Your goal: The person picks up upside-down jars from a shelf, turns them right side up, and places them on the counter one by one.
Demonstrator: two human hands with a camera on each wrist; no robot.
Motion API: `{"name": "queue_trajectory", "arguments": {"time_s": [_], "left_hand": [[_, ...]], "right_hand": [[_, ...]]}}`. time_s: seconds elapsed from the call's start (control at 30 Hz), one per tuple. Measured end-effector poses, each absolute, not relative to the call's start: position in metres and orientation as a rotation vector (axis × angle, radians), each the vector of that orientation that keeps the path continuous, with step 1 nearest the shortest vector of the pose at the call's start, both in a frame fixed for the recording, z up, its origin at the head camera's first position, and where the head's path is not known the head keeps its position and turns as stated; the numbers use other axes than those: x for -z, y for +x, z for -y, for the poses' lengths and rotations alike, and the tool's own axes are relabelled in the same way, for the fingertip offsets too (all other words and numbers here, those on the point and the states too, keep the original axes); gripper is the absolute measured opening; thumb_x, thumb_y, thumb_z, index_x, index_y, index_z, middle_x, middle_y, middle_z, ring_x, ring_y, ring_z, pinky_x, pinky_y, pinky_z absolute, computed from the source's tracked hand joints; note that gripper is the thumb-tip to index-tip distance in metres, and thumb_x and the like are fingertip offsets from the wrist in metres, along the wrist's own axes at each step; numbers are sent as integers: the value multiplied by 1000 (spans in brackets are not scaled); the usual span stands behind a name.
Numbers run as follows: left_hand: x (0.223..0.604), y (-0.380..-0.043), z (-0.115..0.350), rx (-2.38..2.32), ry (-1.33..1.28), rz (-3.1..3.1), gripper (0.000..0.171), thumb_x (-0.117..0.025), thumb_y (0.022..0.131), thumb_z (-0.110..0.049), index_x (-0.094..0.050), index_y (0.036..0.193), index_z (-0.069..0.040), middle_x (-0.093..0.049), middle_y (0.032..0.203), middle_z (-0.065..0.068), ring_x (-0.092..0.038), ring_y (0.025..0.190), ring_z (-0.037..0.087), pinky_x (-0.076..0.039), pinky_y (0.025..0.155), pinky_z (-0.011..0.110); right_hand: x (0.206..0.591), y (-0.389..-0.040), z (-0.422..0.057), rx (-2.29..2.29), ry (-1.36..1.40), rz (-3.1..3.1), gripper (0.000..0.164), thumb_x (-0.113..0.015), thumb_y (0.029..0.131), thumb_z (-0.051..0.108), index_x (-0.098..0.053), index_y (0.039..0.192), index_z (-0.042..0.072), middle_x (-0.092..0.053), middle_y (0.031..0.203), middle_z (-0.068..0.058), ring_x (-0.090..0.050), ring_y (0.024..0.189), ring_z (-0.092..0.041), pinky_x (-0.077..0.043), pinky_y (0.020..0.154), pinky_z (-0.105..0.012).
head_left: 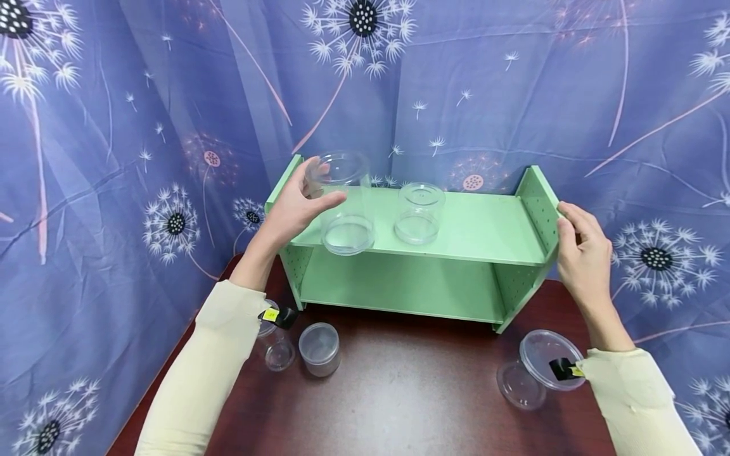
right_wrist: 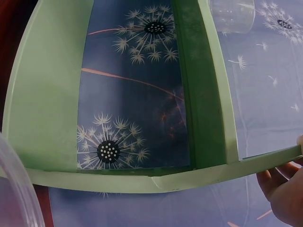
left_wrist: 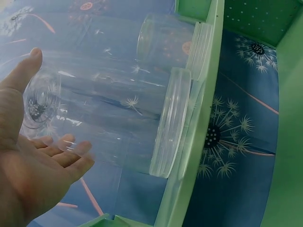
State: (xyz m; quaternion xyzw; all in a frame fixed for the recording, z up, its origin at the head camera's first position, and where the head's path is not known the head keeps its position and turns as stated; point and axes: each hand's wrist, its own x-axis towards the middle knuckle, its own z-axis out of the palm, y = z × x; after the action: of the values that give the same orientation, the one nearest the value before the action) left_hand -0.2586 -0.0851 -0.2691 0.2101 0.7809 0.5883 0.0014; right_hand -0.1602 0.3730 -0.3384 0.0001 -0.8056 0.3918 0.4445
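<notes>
A tall clear plastic jar [head_left: 350, 212] stands on the upper board of a green two-tier shelf [head_left: 485, 221], near its front edge. My left hand [head_left: 299, 202] is around the jar's upper part, thumb in front and fingers behind. In the left wrist view the fingers [left_wrist: 75, 156] look loosely spread beside the jar. A shorter clear jar [head_left: 420, 215] is right of the tall one on the same board. My right hand [head_left: 584, 253] grips the top front corner of the shelf's right side panel [head_left: 538, 202], its thumb on the near side.
On the dark reddish table [head_left: 410, 380], a small clear container [head_left: 319, 349] and another clear jar [head_left: 278, 353] lie near my left forearm. By my right wrist is a clear wide-topped container [head_left: 521, 383]. Blue dandelion-print curtain [head_left: 456, 82] hangs close behind the shelf.
</notes>
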Motion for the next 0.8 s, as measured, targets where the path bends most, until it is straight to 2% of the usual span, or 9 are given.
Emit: {"name": "queue_trajectory", "arguments": {"time_s": [0.17,0.37,0.67,0.8], "left_hand": [[272,-250,93,-1874,685,-2425,99,-81,90,-38,-20,166,-19,-39,163,1,-37,149,27,-33,121,42],[274,-238,102,-1927,710,-2363,94,-80,91,-34,-23,165,-22,-41,160,1,-39,146,28,-36,118,46],[281,-223,111,-2001,808,-2271,95,-81,90,-31,-23,164,-13,-41,161,4,-44,143,21,-43,114,44],[284,-216,114,-2011,824,-2243,99,-83,89,-35,-22,164,-12,-40,162,3,-43,145,22,-47,109,39]], "right_hand": [[337,-160,-372,-999,-24,2001,32,-58,105,14,-70,131,1,-66,136,-16,-58,115,4,-45,92,-10],[336,-158,-373,-1012,-60,2022,33,-58,105,17,-71,133,5,-66,137,-11,-58,114,5,-44,90,-9],[336,-156,-376,-1043,-102,2060,33,-59,105,20,-71,134,11,-66,138,-4,-59,109,5,-45,86,-8],[336,-156,-377,-1090,-143,2068,34,-59,105,22,-69,137,13,-68,130,3,-60,100,2,-45,80,-9]]}}
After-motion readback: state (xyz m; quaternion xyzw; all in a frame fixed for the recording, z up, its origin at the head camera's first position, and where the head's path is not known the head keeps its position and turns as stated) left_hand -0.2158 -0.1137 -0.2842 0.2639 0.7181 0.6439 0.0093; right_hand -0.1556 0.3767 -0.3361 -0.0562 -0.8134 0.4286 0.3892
